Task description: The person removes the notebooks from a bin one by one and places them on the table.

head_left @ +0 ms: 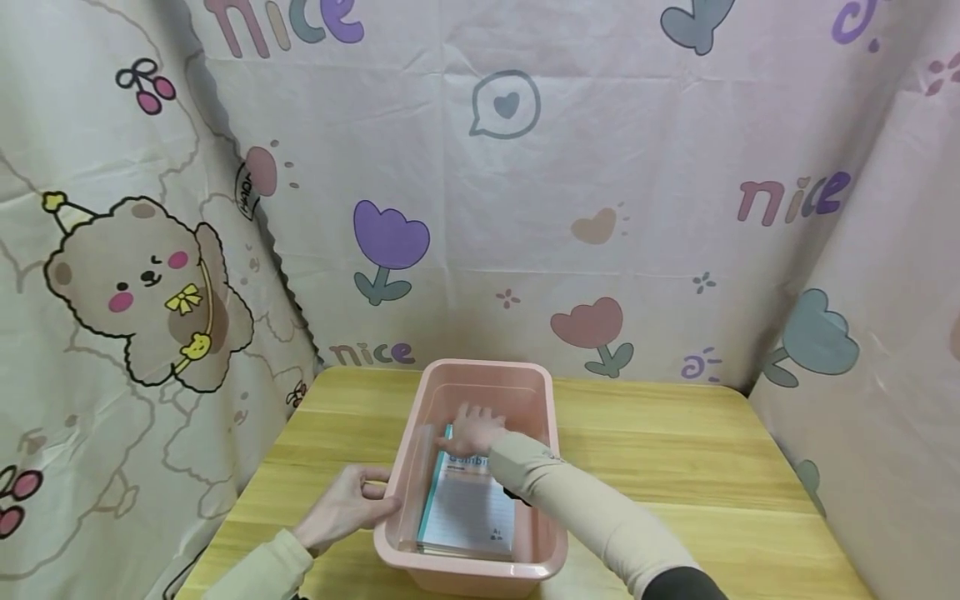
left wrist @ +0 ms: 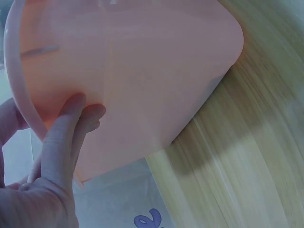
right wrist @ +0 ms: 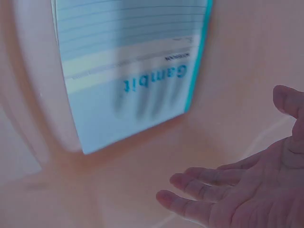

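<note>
Notebook (head_left: 468, 510) lying in pink bin (head_left: 465, 569), below released, spread-fingered right hand (head_left: 476, 431), left hand (head_left: 349, 503) pinching bin's rim

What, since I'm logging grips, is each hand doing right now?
Left hand: closed, holding the bin by its rim.
Right hand: open, holding nothing, near the notebook.

Smooth plastic bin (left wrist: 142, 71), paper notebook (head_left: 468, 504), wood-grain table (head_left: 690, 467)

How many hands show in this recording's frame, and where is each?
2: the left hand grips the left rim of the pink bin; the right hand reaches over the bin near the far end of the notebook. No others show.
</note>
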Motion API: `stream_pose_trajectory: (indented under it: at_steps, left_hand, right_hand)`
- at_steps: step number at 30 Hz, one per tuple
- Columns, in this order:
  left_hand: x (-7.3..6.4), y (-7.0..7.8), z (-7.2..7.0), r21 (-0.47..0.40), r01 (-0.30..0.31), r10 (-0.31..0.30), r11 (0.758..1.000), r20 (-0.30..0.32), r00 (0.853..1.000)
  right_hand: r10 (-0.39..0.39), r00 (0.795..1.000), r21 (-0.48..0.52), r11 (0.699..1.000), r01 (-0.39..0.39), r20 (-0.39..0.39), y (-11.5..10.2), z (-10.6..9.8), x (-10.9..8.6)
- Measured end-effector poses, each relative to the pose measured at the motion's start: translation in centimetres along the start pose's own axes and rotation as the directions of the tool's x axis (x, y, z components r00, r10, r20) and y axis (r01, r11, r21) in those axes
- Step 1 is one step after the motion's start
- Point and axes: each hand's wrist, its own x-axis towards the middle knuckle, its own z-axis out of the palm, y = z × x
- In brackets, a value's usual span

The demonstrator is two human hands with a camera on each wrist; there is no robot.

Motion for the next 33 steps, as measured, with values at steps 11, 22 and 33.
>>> stream_pose_trajectory:
  at_steps: [11, 22, 33]
  left_hand:
    - [0.2, 0.1, 0.0, 0.025, -0.014, 0.014, 1.000, -0.016, 1.000]
    - [0.0, -0.2, 0.3, 0.003, -0.033, 0.033, 0.999, -0.028, 0.999]
    - [-0.2, 0.0, 0.6, 0.021, -0.019, 0.020, 1.000, -0.060, 0.998]
  right_hand:
    - [0.079, 0.996, 0.020, 0.997, -0.078, -0.049, 0.1, 3.7, 1.6]
    - [0.136, 0.987, 0.031, 0.991, -0.133, -0.090, -0.6, 7.0, 1.7]
    - [0.089, 0.987, -0.054, 0.994, -0.097, -0.133, 0.0, 8.6, 2.6]
